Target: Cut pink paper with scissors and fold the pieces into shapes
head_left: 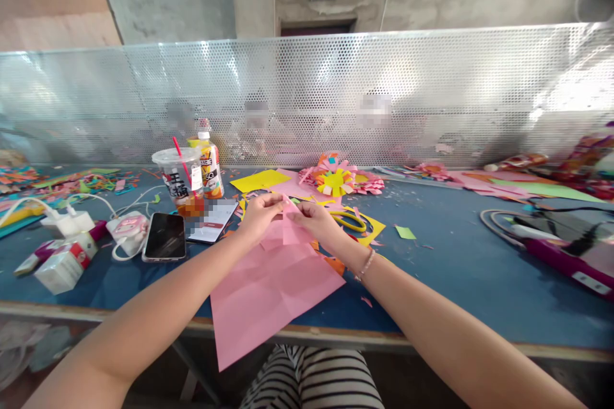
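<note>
Between my two hands is a small folded piece of pink paper [293, 228], held up above the table. My left hand [261, 216] pinches its upper left side. On the other side, the fingers of my right hand [316, 220] close on its upper right edge. Beneath them a large creased sheet of pink paper [273, 297] slants down past the table's front edge. Just beyond my right hand lie yellow-handled scissors [352, 222] on yellow paper, partly hidden. Behind my hands stands a pink and yellow paper flower [337, 180].
To the left are a plastic cup [176, 174] with a red straw, a drink bottle [211, 166], a phone [165, 236] and white chargers with cables. A purple power strip [566, 262] lies at right. A perforated metal screen [316, 83] borders the blue table [446, 294] at the back.
</note>
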{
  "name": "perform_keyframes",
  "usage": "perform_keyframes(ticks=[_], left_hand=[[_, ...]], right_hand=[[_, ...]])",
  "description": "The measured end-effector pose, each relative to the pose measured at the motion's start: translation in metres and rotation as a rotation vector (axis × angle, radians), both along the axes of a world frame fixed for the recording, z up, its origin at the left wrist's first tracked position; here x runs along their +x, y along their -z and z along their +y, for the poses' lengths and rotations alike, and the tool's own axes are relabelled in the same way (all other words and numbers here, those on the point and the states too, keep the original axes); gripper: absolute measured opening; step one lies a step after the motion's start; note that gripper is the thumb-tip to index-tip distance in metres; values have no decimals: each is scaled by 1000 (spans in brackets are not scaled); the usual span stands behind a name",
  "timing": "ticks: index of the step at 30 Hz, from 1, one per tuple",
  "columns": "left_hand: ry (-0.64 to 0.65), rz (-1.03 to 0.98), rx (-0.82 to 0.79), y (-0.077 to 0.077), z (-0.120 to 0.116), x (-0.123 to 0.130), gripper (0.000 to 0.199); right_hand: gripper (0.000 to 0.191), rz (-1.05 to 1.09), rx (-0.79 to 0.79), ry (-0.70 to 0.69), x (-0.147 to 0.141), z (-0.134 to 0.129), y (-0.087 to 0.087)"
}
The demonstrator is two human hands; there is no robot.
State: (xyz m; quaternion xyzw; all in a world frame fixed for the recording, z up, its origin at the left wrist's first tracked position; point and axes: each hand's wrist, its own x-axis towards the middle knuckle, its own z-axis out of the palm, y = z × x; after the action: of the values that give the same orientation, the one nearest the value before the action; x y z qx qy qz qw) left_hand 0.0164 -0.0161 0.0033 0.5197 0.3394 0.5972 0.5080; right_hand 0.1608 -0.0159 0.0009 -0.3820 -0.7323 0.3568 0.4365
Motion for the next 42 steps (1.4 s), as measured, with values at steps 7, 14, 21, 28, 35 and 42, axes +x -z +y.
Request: perform_keyframes(ticks=[7, 14, 21, 28, 35, 42], left_hand=[[0, -11, -4, 2, 2, -1, 22], [-8, -18, -5, 2, 2, -1, 20], [26, 126, 21, 0, -5, 2, 20], [52, 289, 119, -2, -11, 5, 16], [-1, 370, 202, -3, -10, 4, 14], [7, 374, 199, -3, -11, 5, 15]], right_hand=[[27, -16, 9, -14, 0, 0, -1], [25, -67, 56, -16, 1, 3, 2], [21, 70, 76, 25, 0, -3, -5], [16, 161, 126, 48, 1, -2, -6], [16, 218, 154, 100, 0, -5, -6], [16, 217, 169, 135, 1, -5, -7]])
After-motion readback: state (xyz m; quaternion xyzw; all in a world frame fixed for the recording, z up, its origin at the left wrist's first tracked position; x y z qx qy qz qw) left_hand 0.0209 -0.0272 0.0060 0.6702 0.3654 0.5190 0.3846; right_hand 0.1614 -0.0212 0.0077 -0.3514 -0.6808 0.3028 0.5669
